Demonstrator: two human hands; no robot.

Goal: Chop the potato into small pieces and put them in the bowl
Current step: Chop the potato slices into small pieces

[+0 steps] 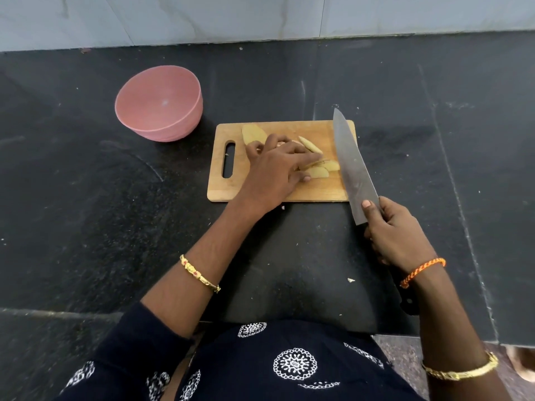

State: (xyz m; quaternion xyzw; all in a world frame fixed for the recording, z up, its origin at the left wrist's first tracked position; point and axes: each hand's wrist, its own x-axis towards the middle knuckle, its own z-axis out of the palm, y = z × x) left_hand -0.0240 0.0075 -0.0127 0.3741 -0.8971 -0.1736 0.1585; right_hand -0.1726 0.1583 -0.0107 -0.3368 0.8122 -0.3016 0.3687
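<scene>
At frame centre, the left hand (pixel 278 164) is pressing relaxed fingers on firm, likely slippery potato slices (pixel 317 168) on the board (pixel 289 192), while the right hand (pixel 396 235) is gripping the knife (pixel 351 166); the bowl (pixel 158 102) is waiting upper left.

Lighting's pretty even and soft here, daylight-ish, nothing harsh. The dark desk (pixel 86 198) soaks up most of it, with only a dull sheen in patches and some pale scuffs showing. Shadows are weak: a soft one under the pink bowl (pixel 158 103) on its right side, a faint one beside the cutting board (pixel 278 195). There's a small bright glint inside the bowl, and the knife (pixel 351 166) blade catches a flat grey reflection. The pale wall (pixel 260 15) at the top is the brightest area. Wide-angle bend is obvious, the wall line curves. The left hand (pixel 275 169) looks a bit soft, the edges too.
</scene>
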